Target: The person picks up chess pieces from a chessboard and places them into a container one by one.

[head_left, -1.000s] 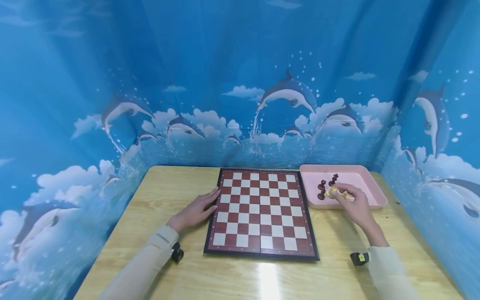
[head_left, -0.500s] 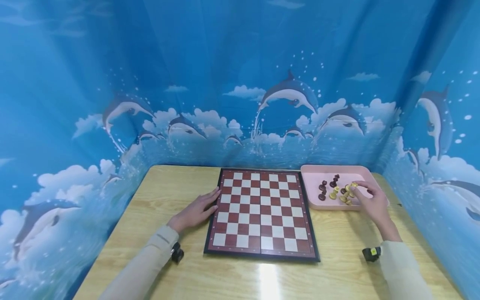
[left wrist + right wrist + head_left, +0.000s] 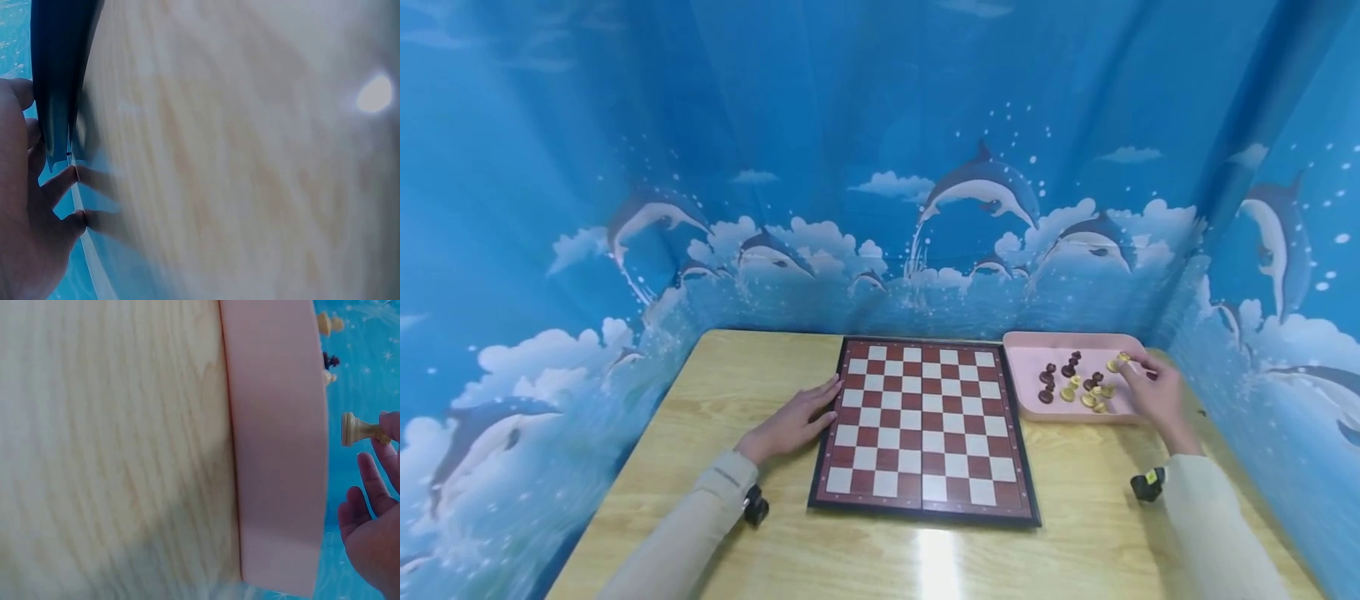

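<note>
In the head view my left hand (image 3: 793, 423) rests with extended fingers against the left edge of a red-and-white chessboard (image 3: 921, 425). The left wrist view has that hand (image 3: 44, 219) touching the board's dark side (image 3: 59, 81). Over the right part of a pink tray (image 3: 1138, 343), my right hand (image 3: 1157, 396) pinches a light chess piece (image 3: 1113, 365) between thumb and fingers. Seen from the right wrist, this chess piece (image 3: 357, 429) lies sideways in the grip; its base shows and the fingers cover its top, so its kind is hidden.
Several dark chess pieces (image 3: 1047, 395) and light chess pieces (image 3: 1070, 388) are in the tray. The tray stands right of the board, on a wooden table (image 3: 760, 533) with a blue dolphin curtain (image 3: 865, 167) behind and at both sides.
My right hand has moved right across the tray, uncovering chess pieces that it hid before, and now carries a light one. The left hand has kept its place on the board's edge.
</note>
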The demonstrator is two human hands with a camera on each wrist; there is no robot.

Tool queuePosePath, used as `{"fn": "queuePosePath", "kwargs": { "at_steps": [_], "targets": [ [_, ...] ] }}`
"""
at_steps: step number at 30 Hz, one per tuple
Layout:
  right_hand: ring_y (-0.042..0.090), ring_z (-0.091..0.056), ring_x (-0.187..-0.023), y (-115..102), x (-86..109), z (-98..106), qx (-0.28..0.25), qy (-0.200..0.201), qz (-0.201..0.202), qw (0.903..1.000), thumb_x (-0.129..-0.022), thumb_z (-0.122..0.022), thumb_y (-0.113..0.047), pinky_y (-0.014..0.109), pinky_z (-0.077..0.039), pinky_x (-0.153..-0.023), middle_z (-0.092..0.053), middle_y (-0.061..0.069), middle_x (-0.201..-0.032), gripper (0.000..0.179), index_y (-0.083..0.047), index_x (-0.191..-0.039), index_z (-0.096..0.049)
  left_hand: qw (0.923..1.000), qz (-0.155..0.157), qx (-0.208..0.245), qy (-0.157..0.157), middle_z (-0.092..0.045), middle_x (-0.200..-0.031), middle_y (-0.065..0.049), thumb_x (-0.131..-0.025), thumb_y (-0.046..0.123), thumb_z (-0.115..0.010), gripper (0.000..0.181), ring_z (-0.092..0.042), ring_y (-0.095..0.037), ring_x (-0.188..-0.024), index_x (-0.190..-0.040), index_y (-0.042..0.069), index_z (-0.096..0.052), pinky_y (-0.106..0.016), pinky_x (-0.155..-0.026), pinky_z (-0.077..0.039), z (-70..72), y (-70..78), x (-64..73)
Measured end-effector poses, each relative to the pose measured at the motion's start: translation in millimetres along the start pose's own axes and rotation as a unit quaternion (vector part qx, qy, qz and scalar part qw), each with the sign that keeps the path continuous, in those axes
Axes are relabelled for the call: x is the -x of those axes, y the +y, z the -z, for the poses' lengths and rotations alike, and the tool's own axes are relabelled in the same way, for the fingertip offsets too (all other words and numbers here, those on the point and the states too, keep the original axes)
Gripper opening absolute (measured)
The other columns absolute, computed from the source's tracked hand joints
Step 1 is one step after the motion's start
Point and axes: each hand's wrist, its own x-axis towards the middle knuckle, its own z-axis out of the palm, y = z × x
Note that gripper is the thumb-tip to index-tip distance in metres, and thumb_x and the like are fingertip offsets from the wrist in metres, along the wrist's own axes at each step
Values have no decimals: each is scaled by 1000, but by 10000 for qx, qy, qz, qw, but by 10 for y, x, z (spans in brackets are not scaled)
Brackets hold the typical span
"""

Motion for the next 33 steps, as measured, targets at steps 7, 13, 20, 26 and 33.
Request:
{"fn": "queuePosePath", "kwargs": {
  "at_steps": [7,13,20,26,33],
  "targets": [
    [41,-51,-123,143,-112,-60,127,-138,72,9998,-102,-60,-32,38,-46,-97,-58,33,-135,49,10,-128,-63,10000,-23,86,22,-13,-171,-2,-109,43,-41,62,-24,-34,-154,-162,18,-21,-58,-125,-20,5,10,3],
    [53,-42,-135,192,-100,-102,-35,-470,-66,9989,-103,-57,-34,68,-36,-110,-51,35,-143,52,10,-132,-59,9999,-59,85,10,-13,-171,-4,-109,41,-42,62,-23,-36,-154,-163,16,-21,-60,-125,-19,-3,6,10],
    [53,-38,-137,216,-108,-138,-127,-522,-125,9985,-103,-57,-35,68,-33,-112,-48,35,-145,55,10,-133,-58,9998,-107,116,109,-16,-171,-6,-109,42,-42,62,-24,-37,-154,-162,15,-23,-63,-124,-19,-3,2,7],
    [54,-38,-138,226,-119,-147,-61,-559,-162,9983,-103,-56,-36,69,-33,-111,-47,35,-146,56,10,-134,-58,9999,-2,134,11,-14,-171,-3,-109,43,-42,62,-23,-34,-155,-162,18,-22,-60,-125,-18,12,21,9],
    [51,-32,-143,243,-115,-156,-85,-701,-490,9963,-103,-55,-45,68,-33,-113,-40,31,-154,62,6,-139,-55,9999,-22,150,6,-14,-171,-3,-109,41,-42,62,-23,-34,-155,-162,17,-22,-61,-125,-18,7,23,5]
  ]
}}
